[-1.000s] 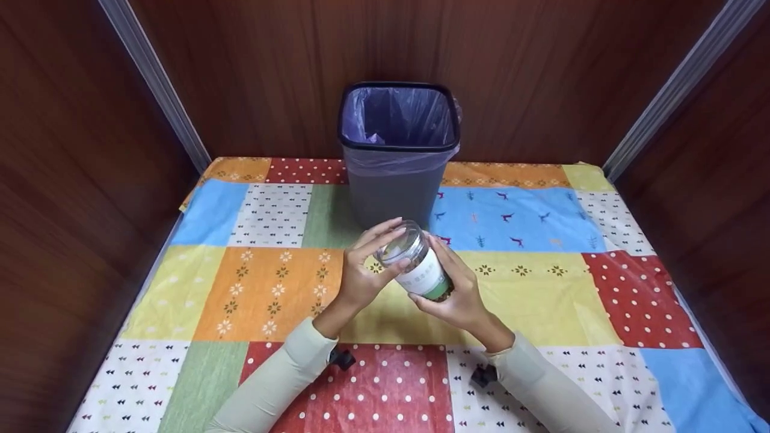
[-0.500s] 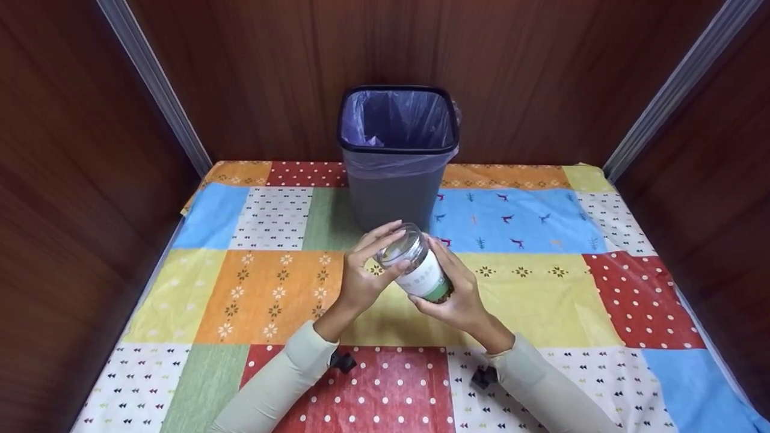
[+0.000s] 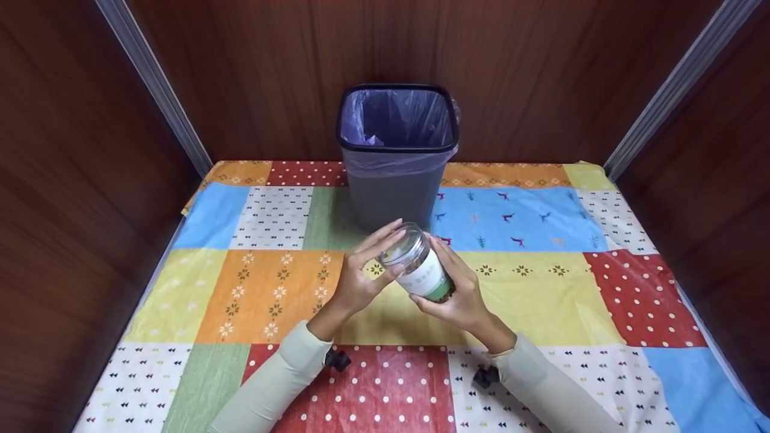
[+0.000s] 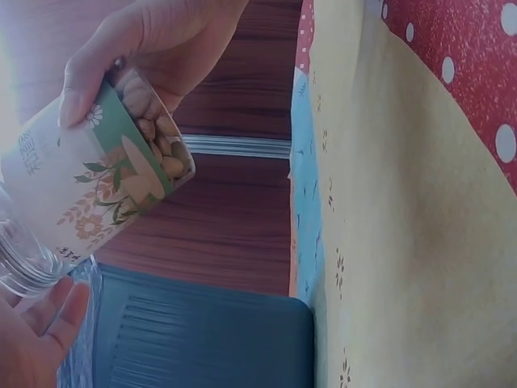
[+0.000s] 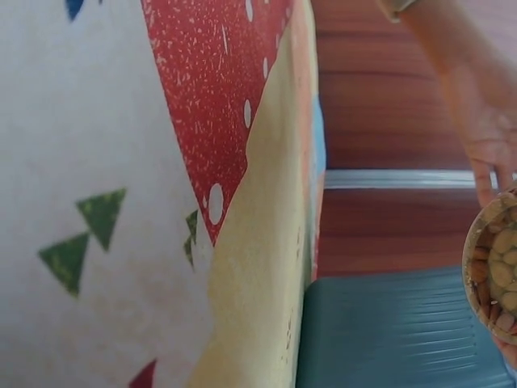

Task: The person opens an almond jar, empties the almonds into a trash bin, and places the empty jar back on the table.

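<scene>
Wood-grain panels [image 3: 240,78] rise behind a patchwork cloth [image 3: 529,307], over which two hands hold a tilted jar [image 3: 428,276] clear of the surface.

Gripping the jar around its white-and-green label, the right hand [image 3: 462,294] supports the lower end, where nut-like pieces [image 4: 166,145] show through the clear wall; the left hand [image 3: 359,276] spans the clear upper end between thumb and fingers. Compared with half a second ago, the left wrist sits slightly farther outward and its thumb slightly lower, while the jar looks nearly unmoved, which suggests a small adjustment at that end, with the right hand steadying. Whether a lid is on cannot be told. Just beyond the grip stands a grey bin [image 3: 391,201] with a purplish liner [image 3: 403,163].
</scene>
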Action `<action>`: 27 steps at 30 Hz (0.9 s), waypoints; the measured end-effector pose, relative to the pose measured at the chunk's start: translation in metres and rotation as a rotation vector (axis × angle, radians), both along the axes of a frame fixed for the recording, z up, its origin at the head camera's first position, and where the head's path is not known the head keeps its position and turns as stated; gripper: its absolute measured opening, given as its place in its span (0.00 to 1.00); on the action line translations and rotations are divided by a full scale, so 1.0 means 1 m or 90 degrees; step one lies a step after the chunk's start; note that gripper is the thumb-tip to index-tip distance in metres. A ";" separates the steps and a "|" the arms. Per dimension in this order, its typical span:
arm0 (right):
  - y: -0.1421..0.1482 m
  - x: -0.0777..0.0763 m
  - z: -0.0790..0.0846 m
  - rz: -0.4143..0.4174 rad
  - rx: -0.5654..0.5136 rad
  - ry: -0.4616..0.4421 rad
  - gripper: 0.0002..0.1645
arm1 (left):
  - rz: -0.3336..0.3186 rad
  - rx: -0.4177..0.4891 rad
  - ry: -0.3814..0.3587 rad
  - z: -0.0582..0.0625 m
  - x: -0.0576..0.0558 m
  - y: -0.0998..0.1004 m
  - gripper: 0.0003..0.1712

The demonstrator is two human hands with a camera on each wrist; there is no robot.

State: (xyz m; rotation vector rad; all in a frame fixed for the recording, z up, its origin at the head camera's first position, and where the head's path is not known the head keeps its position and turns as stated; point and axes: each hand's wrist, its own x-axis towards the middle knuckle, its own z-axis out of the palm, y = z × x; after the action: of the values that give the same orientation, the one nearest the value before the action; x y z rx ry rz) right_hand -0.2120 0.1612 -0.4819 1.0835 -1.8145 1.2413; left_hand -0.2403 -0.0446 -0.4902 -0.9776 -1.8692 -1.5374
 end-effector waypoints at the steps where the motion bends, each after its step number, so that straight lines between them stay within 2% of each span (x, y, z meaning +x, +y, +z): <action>1: 0.000 0.000 0.000 0.000 0.000 -0.001 0.55 | -0.006 0.001 0.000 -0.001 -0.001 0.000 0.34; 13: 0.002 0.000 0.001 0.002 -0.005 -0.004 0.55 | -0.137 0.023 -0.012 -0.002 -0.011 -0.008 0.28; 18: 0.004 -0.004 -0.008 -0.005 -0.003 -0.012 0.56 | -0.168 0.022 -0.009 0.000 -0.015 -0.010 0.26; 23: 0.010 -0.017 -0.027 -0.007 0.005 -0.016 0.59 | -0.183 -0.008 -0.001 0.001 -0.018 -0.012 0.27; 27: 0.013 -0.020 -0.032 0.002 0.006 -0.023 0.60 | -0.186 -0.017 0.001 0.002 -0.019 -0.012 0.26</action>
State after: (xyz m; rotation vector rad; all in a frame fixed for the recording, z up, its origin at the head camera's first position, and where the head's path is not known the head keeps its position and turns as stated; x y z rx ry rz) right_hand -0.2320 0.1742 -0.5140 1.0757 -1.8484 1.2631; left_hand -0.2597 -0.0570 -0.4884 -1.3104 -1.8111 -1.6762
